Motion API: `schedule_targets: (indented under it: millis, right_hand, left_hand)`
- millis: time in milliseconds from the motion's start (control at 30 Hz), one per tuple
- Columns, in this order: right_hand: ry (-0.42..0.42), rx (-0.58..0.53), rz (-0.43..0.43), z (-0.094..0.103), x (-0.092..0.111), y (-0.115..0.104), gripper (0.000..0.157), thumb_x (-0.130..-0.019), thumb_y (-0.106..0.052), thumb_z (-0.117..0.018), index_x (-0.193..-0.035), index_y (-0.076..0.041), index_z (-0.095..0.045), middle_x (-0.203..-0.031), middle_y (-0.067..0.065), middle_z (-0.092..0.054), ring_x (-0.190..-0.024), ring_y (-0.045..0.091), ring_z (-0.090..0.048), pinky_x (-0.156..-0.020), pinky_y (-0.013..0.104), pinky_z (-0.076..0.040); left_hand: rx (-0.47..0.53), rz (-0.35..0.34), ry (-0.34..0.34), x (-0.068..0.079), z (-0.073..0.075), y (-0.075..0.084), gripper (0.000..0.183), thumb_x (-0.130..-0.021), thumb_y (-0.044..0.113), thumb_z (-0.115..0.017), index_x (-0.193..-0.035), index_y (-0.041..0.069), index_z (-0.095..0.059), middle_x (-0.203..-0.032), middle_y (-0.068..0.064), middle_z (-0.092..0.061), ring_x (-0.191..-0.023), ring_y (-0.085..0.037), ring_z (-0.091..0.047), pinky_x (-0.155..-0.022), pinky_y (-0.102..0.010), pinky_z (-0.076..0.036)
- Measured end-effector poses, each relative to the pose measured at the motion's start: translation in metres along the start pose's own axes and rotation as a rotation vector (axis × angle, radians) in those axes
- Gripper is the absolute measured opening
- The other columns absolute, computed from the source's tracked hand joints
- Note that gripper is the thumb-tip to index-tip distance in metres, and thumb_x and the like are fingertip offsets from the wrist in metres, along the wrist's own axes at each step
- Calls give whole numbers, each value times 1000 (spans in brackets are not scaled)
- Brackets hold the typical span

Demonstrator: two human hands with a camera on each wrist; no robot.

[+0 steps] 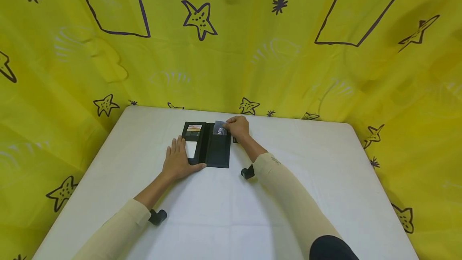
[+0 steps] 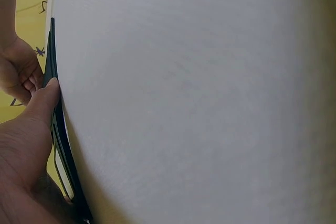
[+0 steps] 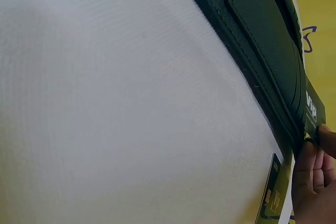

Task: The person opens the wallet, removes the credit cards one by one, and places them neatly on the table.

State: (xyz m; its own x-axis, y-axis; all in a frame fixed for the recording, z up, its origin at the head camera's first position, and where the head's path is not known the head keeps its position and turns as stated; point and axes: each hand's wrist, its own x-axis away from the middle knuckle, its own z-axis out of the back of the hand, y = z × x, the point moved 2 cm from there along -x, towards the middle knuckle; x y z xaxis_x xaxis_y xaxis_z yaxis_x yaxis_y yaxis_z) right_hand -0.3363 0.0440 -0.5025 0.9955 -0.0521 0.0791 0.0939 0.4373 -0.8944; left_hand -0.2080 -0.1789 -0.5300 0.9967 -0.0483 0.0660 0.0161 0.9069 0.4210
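A dark wallet lies spread flat on the white table, its two halves side by side. Several cards sit in the upper slots of its left half, and a white card shows below them. My left hand rests with straight fingers on the left half's lower edge, thumb along the bottom. At the upper right, my right hand pinches a dark VIP card between thumb and fingers, at the slots of the right half. How deep the card sits is hard to tell.
Another dark card with gold print lies on the table just right of the wallet, partly hidden by the right hand in the head view. A yellow patterned curtain hangs behind the white table.
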Motion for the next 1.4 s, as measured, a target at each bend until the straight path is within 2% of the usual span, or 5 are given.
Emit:
schedule_targets:
  millis: [333,633,867,1267,1400]
  right_hand:
    - [34,-166,-56,1,-2,2,13,-93,-1,-78,-104,8,-77,-100,21,-76,-82,23,-73,-69,27,-57]
    - [88,-346,-66,3,-6,9,14,-95,-2,-77,-107,5,-79,-101,16,-76,-73,12,-66,-64,21,-53]
    - [90,-450,-40,18,-13,13,21,-98,-1,-74,-116,9,-75,-116,20,-73,-97,22,-72,-85,28,-61]
    - [33,-394,-100,51,-16,25,25,-97,-6,-76,-120,5,-76,-120,17,-71,-89,14,-67,-81,25,-59]
    - [25,-379,-126,63,-16,29,28,-98,-7,-76,-124,5,-75,-127,19,-70,-90,13,-66,-87,29,-59]
  left_hand:
    - [0,1,7,0,-1,-1,129,-79,58,-85,-161,-14,-16,-171,-31,-8,-157,-49,-5,-126,-60,-7]
    - [-1,-8,17,0,-5,-1,129,-78,57,-86,-160,-14,-17,-170,-32,-10,-157,-50,-7,-126,-61,-8]
    - [-12,2,1,0,-4,-1,131,-79,59,-85,-161,-14,-14,-171,-31,-6,-158,-49,-4,-126,-60,-6]
    - [-12,2,-16,-1,-3,0,131,-80,60,-84,-161,-14,-13,-171,-31,-5,-158,-48,-2,-126,-60,-5]
    - [-3,2,-14,0,-2,0,131,-80,60,-84,-161,-14,-12,-171,-31,-5,-158,-48,-2,-126,-60,-4]
